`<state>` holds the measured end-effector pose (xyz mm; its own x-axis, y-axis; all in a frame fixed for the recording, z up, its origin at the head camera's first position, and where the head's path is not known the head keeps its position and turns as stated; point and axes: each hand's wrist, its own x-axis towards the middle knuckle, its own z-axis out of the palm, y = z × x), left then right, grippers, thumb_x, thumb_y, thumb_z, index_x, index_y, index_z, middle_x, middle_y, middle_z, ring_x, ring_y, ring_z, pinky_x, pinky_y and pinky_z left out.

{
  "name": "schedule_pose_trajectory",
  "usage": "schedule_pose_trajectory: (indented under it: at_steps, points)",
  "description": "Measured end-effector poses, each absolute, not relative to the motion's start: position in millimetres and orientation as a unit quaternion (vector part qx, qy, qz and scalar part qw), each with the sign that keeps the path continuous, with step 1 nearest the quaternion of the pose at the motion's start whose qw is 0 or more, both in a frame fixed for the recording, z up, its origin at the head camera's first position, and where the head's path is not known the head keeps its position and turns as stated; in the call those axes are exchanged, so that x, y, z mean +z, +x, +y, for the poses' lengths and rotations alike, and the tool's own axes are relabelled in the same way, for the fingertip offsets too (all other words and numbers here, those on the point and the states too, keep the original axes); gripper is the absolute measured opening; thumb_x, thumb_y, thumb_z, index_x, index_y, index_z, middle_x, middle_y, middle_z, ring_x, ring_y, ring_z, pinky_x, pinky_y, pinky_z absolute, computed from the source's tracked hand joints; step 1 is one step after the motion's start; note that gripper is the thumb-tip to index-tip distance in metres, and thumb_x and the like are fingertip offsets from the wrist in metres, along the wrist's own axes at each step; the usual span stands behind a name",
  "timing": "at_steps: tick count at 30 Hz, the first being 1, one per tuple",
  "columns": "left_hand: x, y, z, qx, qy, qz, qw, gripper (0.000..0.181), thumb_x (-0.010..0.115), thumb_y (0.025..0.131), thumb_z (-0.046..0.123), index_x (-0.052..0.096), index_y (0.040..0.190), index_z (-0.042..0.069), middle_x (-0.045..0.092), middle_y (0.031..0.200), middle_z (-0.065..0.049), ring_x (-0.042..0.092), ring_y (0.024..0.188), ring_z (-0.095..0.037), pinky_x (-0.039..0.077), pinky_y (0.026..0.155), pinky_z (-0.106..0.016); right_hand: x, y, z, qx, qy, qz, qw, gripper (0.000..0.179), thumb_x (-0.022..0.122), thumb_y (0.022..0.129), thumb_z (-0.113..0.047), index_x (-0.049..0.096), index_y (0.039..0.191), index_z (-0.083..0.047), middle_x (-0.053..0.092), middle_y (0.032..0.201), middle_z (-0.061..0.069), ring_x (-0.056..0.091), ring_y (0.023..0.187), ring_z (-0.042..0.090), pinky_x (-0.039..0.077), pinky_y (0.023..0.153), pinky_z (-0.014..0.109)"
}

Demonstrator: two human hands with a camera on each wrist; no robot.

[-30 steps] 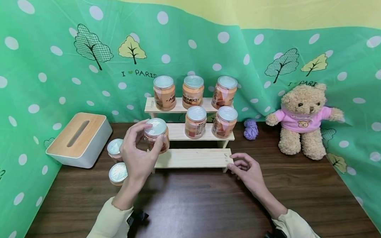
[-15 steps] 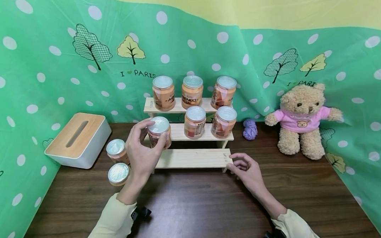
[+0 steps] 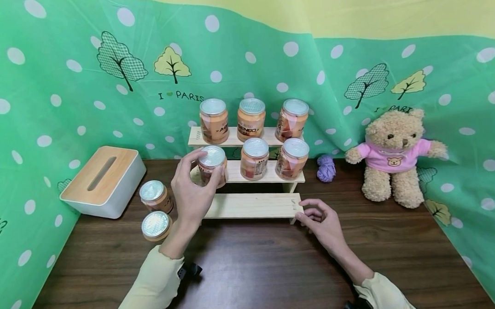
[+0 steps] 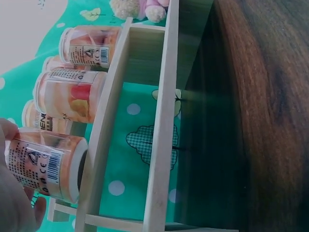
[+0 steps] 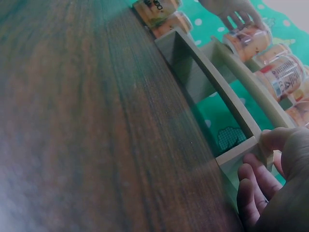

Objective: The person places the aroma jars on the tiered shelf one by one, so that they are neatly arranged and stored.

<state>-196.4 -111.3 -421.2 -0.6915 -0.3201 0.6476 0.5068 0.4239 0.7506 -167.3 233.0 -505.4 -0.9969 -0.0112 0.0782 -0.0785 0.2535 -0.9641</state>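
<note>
My left hand (image 3: 191, 196) grips a peach-coloured jar (image 3: 211, 157) with a silvery lid, thumb on one side and fingers on the other. The jar is upright at the left end of the middle step of a three-step wooden rack (image 3: 249, 206). Its base (image 4: 77, 169) is right at the step's edge in the left wrist view. On that same step stand two similar jars (image 3: 254, 159), and three more jars (image 3: 252, 119) line the top step. My right hand (image 3: 326, 227) pinches the right end of the lowest step, its thumb and fingers around the corner in the right wrist view.
Two more jars (image 3: 156, 224) stand on the dark wooden table (image 3: 252, 274), left of the rack. A tissue box (image 3: 103, 181) with a wooden top is at the back left. Purple yarn (image 3: 325, 168) and a teddy bear (image 3: 393, 159) are to the right, before a green dotted cloth (image 3: 243, 58).
My left hand has moved the jar right and slightly back, onto the left end of the middle step. The two jars on the table show more fully. My right hand stays put.
</note>
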Motion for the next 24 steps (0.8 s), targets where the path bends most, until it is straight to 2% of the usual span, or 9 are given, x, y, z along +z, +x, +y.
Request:
schedule_pose_trajectory:
  at_steps: [7,12,17,24]
  points:
    - [-416.8,-199.7,-110.6,-0.536,-0.053,-0.765,0.354,0.048,0.090,0.095,0.026,0.073,0.136,0.008,0.073,0.138,-0.009,0.066,0.118,-0.030,0.056,0.100,-0.043,-505.2,-166.9,232.9,0.610,0.031,-0.791,0.028,0.031,0.084,0.099,-0.005,0.073,0.127,0.001,0.077,0.087,0.023,0.067,0.062,0.013,0.056,0.048,0.025]
    - [-418.4,-202.8,-109.5,-0.543,-0.062,-0.754,0.363,0.048,0.091,0.094,0.024,0.075,0.136,0.006,0.068,0.141,-0.014,0.064,0.126,-0.029,0.057,0.101,-0.043,-505.8,-167.1,232.9,0.609,0.032,-0.792,0.028,0.031,0.084,0.099,-0.004,0.073,0.128,0.001,0.077,0.087,0.023,0.067,0.062,0.013,0.056,0.049,0.025]
    - [-421.1,-205.0,-109.1,-0.540,-0.056,-0.754,0.368,0.045,0.090,0.095,0.024,0.077,0.135,0.008,0.063,0.137,-0.019,0.061,0.124,-0.030,0.056,0.102,-0.043,-505.6,-167.3,232.7,0.611,0.034,-0.791,0.029,0.031,0.083,0.099,-0.003,0.073,0.127,0.001,0.077,0.086,0.022,0.065,0.061,0.012,0.055,0.048,0.025]
    - [-423.4,-207.9,-108.6,-0.548,-0.063,-0.748,0.369,0.053,0.089,0.098,0.023,0.071,0.144,0.006,0.063,0.137,-0.020,0.063,0.125,-0.029,0.058,0.107,-0.044,-505.8,-167.0,232.6,0.611,0.028,-0.791,0.029,0.031,0.084,0.099,-0.004,0.073,0.127,0.001,0.077,0.085,0.020,0.064,0.060,0.012,0.055,0.048,0.025]
